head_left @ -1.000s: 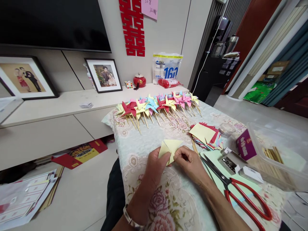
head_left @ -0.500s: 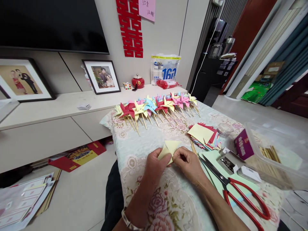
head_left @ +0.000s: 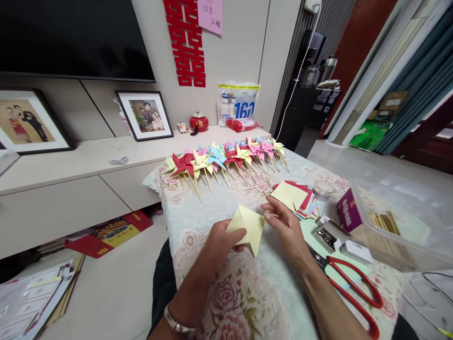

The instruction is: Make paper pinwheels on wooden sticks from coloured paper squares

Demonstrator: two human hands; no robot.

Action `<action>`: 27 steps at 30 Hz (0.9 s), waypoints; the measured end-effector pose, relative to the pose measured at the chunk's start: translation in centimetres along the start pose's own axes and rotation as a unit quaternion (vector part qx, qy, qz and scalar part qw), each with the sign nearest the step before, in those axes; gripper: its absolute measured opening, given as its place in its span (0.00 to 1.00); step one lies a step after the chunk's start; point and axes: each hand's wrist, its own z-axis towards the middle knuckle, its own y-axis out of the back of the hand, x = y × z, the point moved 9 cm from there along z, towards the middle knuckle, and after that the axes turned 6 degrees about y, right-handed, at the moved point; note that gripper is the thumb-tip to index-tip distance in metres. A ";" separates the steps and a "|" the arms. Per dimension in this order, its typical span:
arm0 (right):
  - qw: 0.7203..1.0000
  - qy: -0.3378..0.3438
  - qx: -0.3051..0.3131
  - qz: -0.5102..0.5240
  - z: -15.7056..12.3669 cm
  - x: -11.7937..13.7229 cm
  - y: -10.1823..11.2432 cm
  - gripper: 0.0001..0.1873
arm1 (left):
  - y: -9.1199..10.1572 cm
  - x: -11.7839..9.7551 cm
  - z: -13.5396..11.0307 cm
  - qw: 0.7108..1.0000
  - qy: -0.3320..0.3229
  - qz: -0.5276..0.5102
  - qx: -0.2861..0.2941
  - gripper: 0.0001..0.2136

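My left hand (head_left: 226,238) pinches a pale yellow square of paper (head_left: 252,226) with slits cut in from its corners, thumb on top and fingers beneath. My right hand (head_left: 283,218) is off the paper, its fingers loosely stretched and apart, nothing visible in them. Just beyond it lies a stack of colored paper squares, the top one a yellow sheet (head_left: 288,192). Scissors with red handles (head_left: 354,278) lie under and beside my right forearm, their blades mostly hidden.
Several finished paper pinwheels (head_left: 215,158) on sticks line the table's far edge. At right are a small open box of dark metal pieces (head_left: 327,238), a white box (head_left: 356,251), a clear round container (head_left: 323,189) and a plastic bin (head_left: 382,255) holding sticks.
My right hand has let go of the yellow paper and moved right and up, fingers opening. The paper has turned in my left hand and lies flatter. The view has shifted slightly.
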 end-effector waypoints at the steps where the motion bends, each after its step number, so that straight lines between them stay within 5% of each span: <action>1: 0.999 -0.023 0.022 0.030 0.0 -0.3 -0.5 0.29 | -0.1 -0.3 -0.1 1.000 0.005 0.016 0.019 0.14; 7: 0.975 -0.136 0.143 0.102 -1.6 -0.6 -3.8 0.36 | -0.4 -1.4 0.2 0.987 0.025 0.142 0.075 0.06; 12: 0.963 -0.181 0.167 0.112 -2.3 -0.4 -4.5 0.39 | -0.4 -1.6 1.1 0.972 0.006 0.218 0.092 0.03; 27: 0.958 -0.163 0.198 0.129 -2.7 -0.9 -5.0 0.44 | -1.3 -4.5 -0.1 0.943 -0.046 0.311 0.106 0.10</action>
